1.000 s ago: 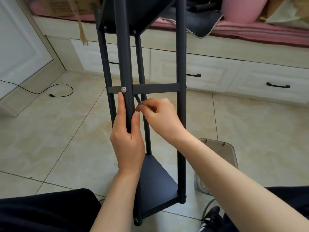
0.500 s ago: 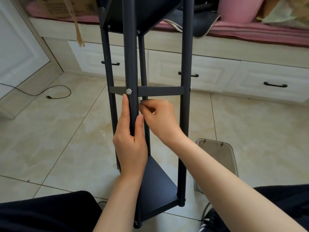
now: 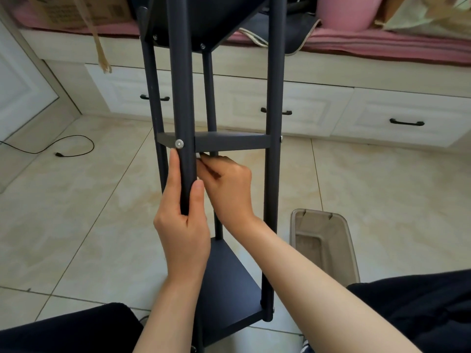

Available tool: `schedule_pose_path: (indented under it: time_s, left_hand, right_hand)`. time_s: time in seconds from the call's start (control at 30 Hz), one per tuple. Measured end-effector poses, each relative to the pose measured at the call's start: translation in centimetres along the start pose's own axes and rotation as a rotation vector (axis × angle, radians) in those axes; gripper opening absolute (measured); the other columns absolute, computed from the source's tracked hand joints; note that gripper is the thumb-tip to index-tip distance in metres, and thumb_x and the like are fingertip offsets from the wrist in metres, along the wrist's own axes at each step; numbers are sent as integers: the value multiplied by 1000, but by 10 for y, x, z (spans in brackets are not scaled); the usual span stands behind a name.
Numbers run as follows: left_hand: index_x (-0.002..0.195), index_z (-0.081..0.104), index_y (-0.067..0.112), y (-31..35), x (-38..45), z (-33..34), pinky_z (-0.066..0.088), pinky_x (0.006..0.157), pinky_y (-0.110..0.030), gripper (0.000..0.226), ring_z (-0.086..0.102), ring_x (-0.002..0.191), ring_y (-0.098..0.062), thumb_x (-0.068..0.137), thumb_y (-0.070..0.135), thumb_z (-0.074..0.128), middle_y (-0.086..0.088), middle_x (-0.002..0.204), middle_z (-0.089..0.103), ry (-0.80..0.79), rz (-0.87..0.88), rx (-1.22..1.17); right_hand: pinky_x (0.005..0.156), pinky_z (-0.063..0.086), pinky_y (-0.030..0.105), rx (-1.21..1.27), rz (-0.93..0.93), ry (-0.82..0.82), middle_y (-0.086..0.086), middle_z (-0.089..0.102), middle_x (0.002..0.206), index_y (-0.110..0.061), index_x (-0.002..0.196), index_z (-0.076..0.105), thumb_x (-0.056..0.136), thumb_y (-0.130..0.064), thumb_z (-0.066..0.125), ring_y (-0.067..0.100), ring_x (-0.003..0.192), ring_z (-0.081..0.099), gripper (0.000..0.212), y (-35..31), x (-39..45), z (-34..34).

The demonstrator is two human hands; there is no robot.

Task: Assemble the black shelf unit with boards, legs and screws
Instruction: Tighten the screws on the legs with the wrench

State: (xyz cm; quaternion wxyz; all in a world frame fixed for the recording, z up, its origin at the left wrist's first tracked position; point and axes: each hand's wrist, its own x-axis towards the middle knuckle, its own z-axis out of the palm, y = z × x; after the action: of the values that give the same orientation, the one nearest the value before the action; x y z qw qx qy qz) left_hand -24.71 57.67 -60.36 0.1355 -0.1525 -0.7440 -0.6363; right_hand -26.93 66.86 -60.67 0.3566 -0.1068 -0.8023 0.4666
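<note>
Slippage is the risk: mid-frame, the left hand point(image 3: 182, 225) wraps the shelf unit's point(image 3: 229, 142) front leg point(image 3: 181, 98) while the right hand point(image 3: 226, 184) pinches a small tool point(image 3: 198, 155) under the middle board point(image 3: 230, 143), which could skid off its hidden screw.

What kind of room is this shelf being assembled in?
Most likely a bedroom or living space at home: a built-in bench with white drawers, a pink cushion and cardboard box on its pink mat, and a tiled floor with a loose cable.
</note>
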Motion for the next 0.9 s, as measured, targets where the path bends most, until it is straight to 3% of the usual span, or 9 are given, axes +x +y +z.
schedule_pose_path:
  time_s: [0.13, 0.3, 0.4, 0.47, 0.67, 0.73, 0.8, 0.9]
  left_hand:
    - [138, 35, 70, 0, 0, -3, 51, 94, -63, 53, 59, 113, -52, 98, 41, 51, 4, 140, 61, -2, -6, -16]
    - [137, 36, 71, -1, 1, -4, 52, 94, -62, 53, 58, 113, -53, 98, 39, 51, 7, 140, 62, -9, -18, -40]
    - [138, 36, 69, -2, 1, -4, 57, 87, -54, 53, 67, 95, -40, 99, 38, 52, 20, 128, 66, -15, -11, -53]
    - [141, 37, 65, -2, 1, -3, 56, 88, -58, 54, 65, 99, -45, 99, 35, 53, 19, 131, 65, -12, -13, -44]
    - [142, 37, 65, -3, 2, -6, 53, 91, -63, 52, 61, 105, -52, 99, 40, 52, 5, 135, 65, -14, -7, -36]
    - [142, 37, 64, -6, 4, -8, 56, 86, -58, 51, 65, 90, -41, 97, 44, 51, -4, 129, 67, -10, -11, -44]
    - [143, 37, 61, -9, 5, -9, 57, 77, -50, 52, 59, 72, -21, 97, 44, 51, -2, 124, 69, -3, -15, -48]
    - [146, 38, 56, -11, 3, -9, 53, 63, -42, 52, 50, 59, -19, 99, 38, 52, 24, 105, 69, -9, -11, -62]
  right_hand:
    - [61, 50, 26, -10, -34, 96, 4, 71, 70, -5, 92, 78, 92, -10, 68, 13, 62, 58, 11, 3, -2, 8]
    - [57, 49, 34, -4, -38, 125, 6, 70, 68, -4, 85, 76, 92, -11, 67, 17, 61, 59, 14, 6, -1, 20]
    - [63, 45, 20, -2, -18, 147, 7, 72, 77, -4, 86, 76, 92, -10, 66, 10, 68, 57, 14, 4, 0, 22]
    - [68, 44, 15, 40, 14, 119, 8, 73, 86, -3, 91, 76, 93, -12, 64, 9, 74, 58, 15, 2, 1, 22]
    - [80, 53, 30, 45, 42, 50, 6, 71, 96, -5, 104, 72, 97, -9, 59, 19, 89, 62, 15, -2, -6, 10]
    - [83, 52, 29, 48, 62, -19, 6, 71, 99, -4, 107, 71, 98, -7, 56, 18, 93, 63, 18, -2, -10, -2]
    - [85, 51, 23, 42, 86, -103, 5, 71, 103, -5, 109, 71, 99, -7, 54, 14, 96, 63, 20, -5, -10, -13]
    - [83, 45, 7, 14, 134, -169, 1, 72, 107, -8, 110, 72, 99, -10, 52, 8, 97, 62, 22, -14, -8, -23]
